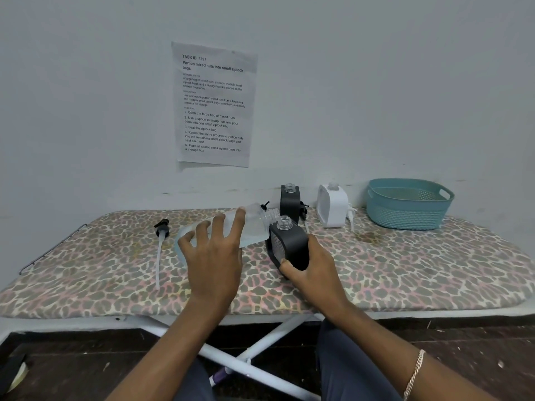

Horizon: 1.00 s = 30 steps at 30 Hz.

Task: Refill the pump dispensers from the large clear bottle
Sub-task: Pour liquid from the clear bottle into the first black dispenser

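Note:
My left hand (212, 256) grips the large clear bottle (254, 227), tipped on its side with its open mouth right above the neck of a black dispenser (289, 246). My right hand (312, 270) holds that black dispenser, which leans a little to the left on the board. A second black dispenser (289, 202) stands open-necked at the back, and a white dispenser (333, 205) stands to its right, also without a pump. One black pump head with a long clear tube (160, 244) lies on the left of the board.
The work surface is an ironing board with a leopard-print cover (405, 270) against a pale wall. A teal plastic basket (408, 202) sits at the back right. More pump parts lie beside the rear dispensers (304, 212). A printed sheet (214, 105) hangs on the wall.

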Motion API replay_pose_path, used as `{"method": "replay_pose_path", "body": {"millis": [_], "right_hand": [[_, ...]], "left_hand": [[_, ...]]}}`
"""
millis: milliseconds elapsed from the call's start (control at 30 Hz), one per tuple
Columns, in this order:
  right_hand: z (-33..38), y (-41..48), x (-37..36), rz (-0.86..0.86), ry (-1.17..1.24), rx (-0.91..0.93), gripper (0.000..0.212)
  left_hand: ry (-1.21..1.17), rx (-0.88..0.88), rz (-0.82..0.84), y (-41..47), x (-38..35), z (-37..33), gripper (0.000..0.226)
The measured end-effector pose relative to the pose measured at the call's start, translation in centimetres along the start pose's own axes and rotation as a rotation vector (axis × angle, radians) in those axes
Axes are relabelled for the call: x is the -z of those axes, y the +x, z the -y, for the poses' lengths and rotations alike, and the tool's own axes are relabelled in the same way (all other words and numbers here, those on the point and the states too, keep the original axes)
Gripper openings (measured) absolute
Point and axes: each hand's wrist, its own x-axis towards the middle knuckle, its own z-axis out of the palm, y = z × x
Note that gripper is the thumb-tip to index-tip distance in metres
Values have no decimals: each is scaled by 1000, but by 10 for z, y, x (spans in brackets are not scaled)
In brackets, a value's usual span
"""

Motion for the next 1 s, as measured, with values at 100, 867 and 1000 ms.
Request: {"method": "replay_pose_path", "body": {"millis": [100, 867, 1000], "right_hand": [[-1, 0, 0, 4, 2, -2, 37], [-3, 1, -1, -2, 21, 4, 36], [-3, 1, -1, 0, 17, 3, 35]], "left_hand": [[6, -1, -2, 1, 1, 0, 87], [17, -18, -43, 4, 7, -2, 86], [20, -19, -47, 5, 8, -2, 87]]}}
